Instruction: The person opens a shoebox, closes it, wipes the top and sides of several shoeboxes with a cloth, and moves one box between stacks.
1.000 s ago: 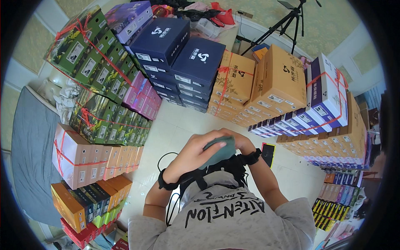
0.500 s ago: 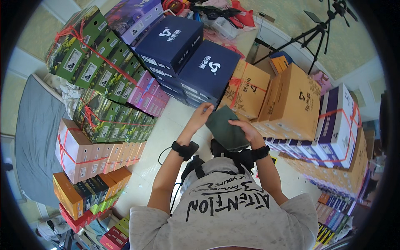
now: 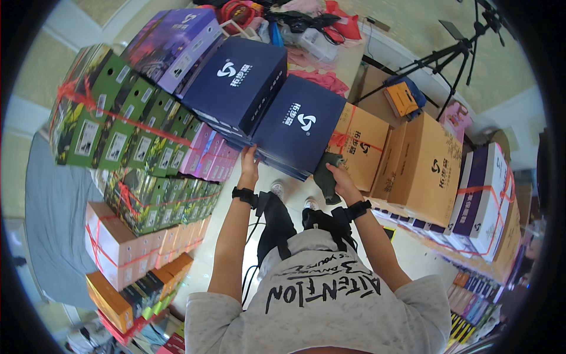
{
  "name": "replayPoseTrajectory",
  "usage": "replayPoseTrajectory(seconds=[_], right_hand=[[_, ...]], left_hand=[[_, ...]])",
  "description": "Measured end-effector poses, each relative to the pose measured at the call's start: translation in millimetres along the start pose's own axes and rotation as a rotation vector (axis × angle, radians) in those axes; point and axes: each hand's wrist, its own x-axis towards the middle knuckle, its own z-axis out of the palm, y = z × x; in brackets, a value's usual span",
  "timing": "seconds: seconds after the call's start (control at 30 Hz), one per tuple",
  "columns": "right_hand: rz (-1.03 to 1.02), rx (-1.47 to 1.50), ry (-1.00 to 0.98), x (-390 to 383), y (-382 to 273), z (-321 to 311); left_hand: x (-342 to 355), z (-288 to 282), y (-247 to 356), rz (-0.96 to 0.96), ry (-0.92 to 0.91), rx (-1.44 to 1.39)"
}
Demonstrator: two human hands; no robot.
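Dark grey cloth [image 3: 328, 177] sits in your right hand [image 3: 342, 178], fingers closed round it, held up just at the near edge of the right navy box [image 3: 298, 131]. Your left hand [image 3: 249, 164] is up too, fingers pressed to the underside of the navy stack btwn the two boxes; can't tell if it's gripping anything. Both wrists carry black bands.

Near left: orange and white cartons [image 3: 127, 248] tied w/ red string, green boxes [image 3: 159, 197] stacked above them. Pale floor [image 3: 233, 236] btwn the stacks, your shoes on it. Right of the cloth, brown cardboard cartons [image 3: 424, 168], one touching the navy box; purple-and-white boxes [image 3: 486, 189] further right.

Farther: left navy box [image 3: 239, 82], purple box [image 3: 177, 44] beside it, more green boxes [image 3: 112, 121] w/ red string far left. Far back: heap of red and pink stuff [image 3: 318, 23], black tripod [image 3: 466, 44] far right.
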Motion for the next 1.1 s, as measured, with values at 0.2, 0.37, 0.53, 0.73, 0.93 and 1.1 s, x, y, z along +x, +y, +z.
replayPoseTrajectory(seconds=[0.2,0.37,0.53,0.73,0.93,1.1], right_hand=[[-0.023,-0.103,0.114,10,-1,14],[-0.028,-0.084,0.133,5,-5,13],[-0.033,0.153,0.020,-19,-15,23],[-0.119,0.439,-0.031,-26,10,5],[-0.278,0.747,0.141,-34,40,-26],[-0.284,0.948,0.034,-23,71,-52]], left_hand=[[20,5,39,-0.204,-0.141,-0.109],[-27,23,60,-0.242,-0.217,0.032],[-68,48,114,-0.167,-0.434,0.066],[-102,114,128,-0.086,-1.041,0.228],[-108,159,110,-0.078,-1.608,0.361],[-38,161,63,0.423,-1.457,0.887]])
